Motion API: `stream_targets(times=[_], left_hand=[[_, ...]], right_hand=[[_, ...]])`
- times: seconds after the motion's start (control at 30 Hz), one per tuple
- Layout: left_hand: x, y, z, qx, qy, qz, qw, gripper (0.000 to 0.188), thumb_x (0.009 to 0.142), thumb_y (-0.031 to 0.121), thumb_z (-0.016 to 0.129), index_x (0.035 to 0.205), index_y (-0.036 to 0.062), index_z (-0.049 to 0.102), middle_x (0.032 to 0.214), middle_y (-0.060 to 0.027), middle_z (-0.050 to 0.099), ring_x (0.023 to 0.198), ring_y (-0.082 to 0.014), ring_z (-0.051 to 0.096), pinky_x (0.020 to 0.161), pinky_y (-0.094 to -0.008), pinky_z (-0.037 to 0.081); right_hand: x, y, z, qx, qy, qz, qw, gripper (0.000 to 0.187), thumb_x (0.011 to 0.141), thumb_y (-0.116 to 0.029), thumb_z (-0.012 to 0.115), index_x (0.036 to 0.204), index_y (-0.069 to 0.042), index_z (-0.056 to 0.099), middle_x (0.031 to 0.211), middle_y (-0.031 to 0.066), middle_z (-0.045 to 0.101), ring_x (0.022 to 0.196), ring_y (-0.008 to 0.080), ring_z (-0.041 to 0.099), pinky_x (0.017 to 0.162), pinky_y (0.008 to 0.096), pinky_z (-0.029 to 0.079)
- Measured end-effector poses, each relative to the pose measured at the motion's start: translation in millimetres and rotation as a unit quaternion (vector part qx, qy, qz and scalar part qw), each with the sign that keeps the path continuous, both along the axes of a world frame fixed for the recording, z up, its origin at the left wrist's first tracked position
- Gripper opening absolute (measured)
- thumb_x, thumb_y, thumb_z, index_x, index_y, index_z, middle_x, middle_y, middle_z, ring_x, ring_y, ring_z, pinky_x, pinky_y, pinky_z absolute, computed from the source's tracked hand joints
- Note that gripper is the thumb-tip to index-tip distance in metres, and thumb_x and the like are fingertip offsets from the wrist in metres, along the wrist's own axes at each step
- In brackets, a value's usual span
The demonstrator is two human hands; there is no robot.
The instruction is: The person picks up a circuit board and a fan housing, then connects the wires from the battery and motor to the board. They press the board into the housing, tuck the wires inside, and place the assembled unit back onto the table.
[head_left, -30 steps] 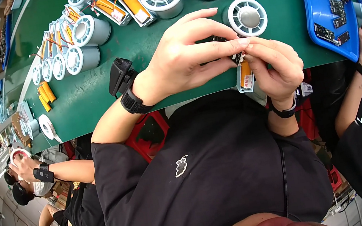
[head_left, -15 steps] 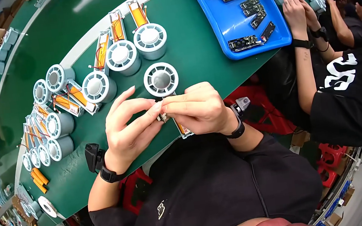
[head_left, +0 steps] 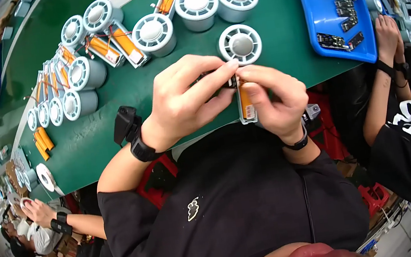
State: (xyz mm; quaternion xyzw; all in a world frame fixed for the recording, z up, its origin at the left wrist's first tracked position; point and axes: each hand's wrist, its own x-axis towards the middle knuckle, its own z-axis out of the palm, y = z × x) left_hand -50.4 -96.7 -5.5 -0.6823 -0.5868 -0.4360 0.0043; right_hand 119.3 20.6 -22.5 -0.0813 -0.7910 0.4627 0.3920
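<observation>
My left hand (head_left: pixel 188 97) is closed, its thumb and fingers on a small dark circuit board (head_left: pixel 231 82) that they mostly cover. The fingertips of my right hand (head_left: pixel 278 94) pinch together right against the left fingertips; whatever is between them is too small to name. Just beyond both hands stands a light-blue round housing (head_left: pixel 241 45) with a slotted rim and grey centre. Its narrow tray, bearing an orange battery (head_left: pixel 247 106), stretches toward me under my right hand. The wires there are hidden by my fingers.
Similar housings (head_left: pixel 153 33) with battery trays crowd the table's (head_left: pixel 121 93) far and left side. Loose orange batteries (head_left: pixel 42 143) and a white roll (head_left: pixel 46 177) lie at left. A blue tray (head_left: pixel 316 34) of circuit boards stands at right, near another person's hands (head_left: pixel 388 39).
The view has shifted, so the table's things appear higher and farther right. My hands stay together at the near end of the housing; the right hand has turned, showing its thumb.
</observation>
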Motion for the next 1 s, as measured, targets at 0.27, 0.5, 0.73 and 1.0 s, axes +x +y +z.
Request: stream_targets(times=[0.27,0.5,0.73,1.0], left_hand=[[6,-2,-19,-0.113,-0.355,0.031,0.927,0.027,0.094,0.006,0.072,0.118,-0.0012,0.062,0.104,-0.0072,0.068,0.095,-0.0162,0.069,0.086,-0.0299,0.056],[0,0,-13,-0.213,-0.513,-0.008,0.832,0.027,0.105,0.015,0.060,0.125,-0.0010,0.054,0.113,-0.0067,0.067,0.099,-0.0131,0.069,0.088,-0.0287,0.056],[-1,1,-10,-0.209,-0.576,-0.008,0.790,0.026,0.105,0.017,0.060,0.125,-0.0005,0.055,0.110,-0.0078,0.067,0.094,-0.0136,0.070,0.084,-0.0279,0.057],[2,-6,-1,-0.222,-0.560,-0.021,0.798,0.024,0.103,0.015,0.064,0.121,-0.0004,0.058,0.107,-0.0070,0.067,0.088,-0.0126,0.070,0.078,-0.0251,0.056]], right_hand=[[16,16,4,-0.001,-0.040,0.008,0.999,0.018,0.088,0.004,0.070,0.106,0.005,0.071,0.077,0.0093,0.066,0.061,0.0183,0.063,0.056,0.0269,0.048],[4,7,7,0.058,-0.123,0.072,0.988,0.028,0.081,0.005,0.075,0.109,0.003,0.072,0.073,0.0079,0.059,0.057,0.0147,0.054,0.052,0.0283,0.040],[-3,0,18,0.067,-0.219,0.022,0.973,0.028,0.080,0.000,0.080,0.106,-0.001,0.071,0.071,0.0060,0.059,0.054,0.0181,0.058,0.051,0.0314,0.045],[1,4,8,0.100,-0.152,0.001,0.983,0.017,0.080,0.003,0.080,0.094,0.001,0.072,0.073,0.0069,0.061,0.057,0.0168,0.059,0.052,0.0298,0.045]])
